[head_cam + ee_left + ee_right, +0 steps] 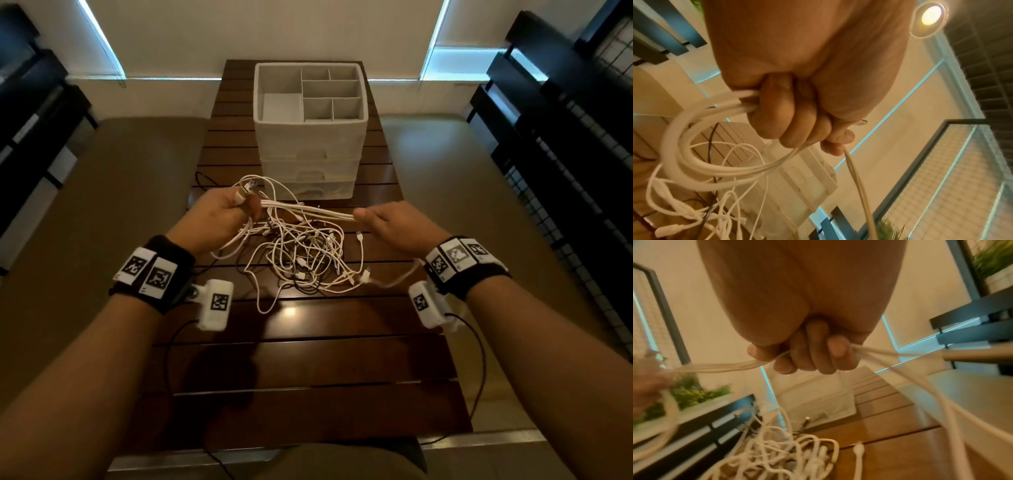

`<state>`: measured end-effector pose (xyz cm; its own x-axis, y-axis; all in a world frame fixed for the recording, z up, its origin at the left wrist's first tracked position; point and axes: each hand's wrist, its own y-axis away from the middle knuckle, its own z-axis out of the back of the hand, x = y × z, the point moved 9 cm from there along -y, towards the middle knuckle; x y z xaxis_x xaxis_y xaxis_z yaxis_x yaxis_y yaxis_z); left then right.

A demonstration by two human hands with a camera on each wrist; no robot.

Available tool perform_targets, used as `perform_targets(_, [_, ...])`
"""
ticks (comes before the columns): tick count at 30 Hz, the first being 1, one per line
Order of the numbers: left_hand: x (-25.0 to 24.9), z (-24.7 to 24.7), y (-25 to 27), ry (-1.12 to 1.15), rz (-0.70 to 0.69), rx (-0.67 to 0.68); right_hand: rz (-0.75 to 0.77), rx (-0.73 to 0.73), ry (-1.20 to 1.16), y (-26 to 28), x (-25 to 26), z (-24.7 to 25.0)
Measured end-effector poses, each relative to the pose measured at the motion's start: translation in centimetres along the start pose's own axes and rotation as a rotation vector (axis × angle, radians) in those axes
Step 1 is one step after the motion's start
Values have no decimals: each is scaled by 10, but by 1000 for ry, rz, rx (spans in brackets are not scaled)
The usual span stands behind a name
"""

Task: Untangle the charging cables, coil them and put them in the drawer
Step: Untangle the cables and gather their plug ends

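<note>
A white cable bundle (pixel 308 210) is stretched level between my two hands above the table. My left hand (pixel 222 214) grips one end in a fist, with looped white strands (pixel 694 146) hanging from it and a plug sticking up above the thumb. My right hand (pixel 383 224) pinches the other end, the strands (pixel 731 365) running through its curled fingers and trailing off past the wrist. Below them a tangled heap of white and black cables (pixel 308 260) lies on the table. The white drawer unit (pixel 310 137) stands behind the heap, its drawers shut.
The dark slatted wooden table (pixel 308 359) runs toward me with bare boards in front of the heap. Beige cushioned seats flank it. Black shelving (pixel 565 120) stands at the right and left. The drawer unit's top has open compartments (pixel 329 92).
</note>
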<state>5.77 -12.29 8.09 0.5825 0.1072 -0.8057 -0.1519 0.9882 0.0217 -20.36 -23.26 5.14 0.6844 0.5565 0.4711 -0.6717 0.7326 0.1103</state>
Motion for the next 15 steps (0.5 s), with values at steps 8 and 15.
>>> perform_targets(8, [6,-8,2,74,61,-49,-276,128,453,-1,-56,-21])
perform_targets(15, [3,-25,2,36,94,14,-179,102,325,-18,-19,-30])
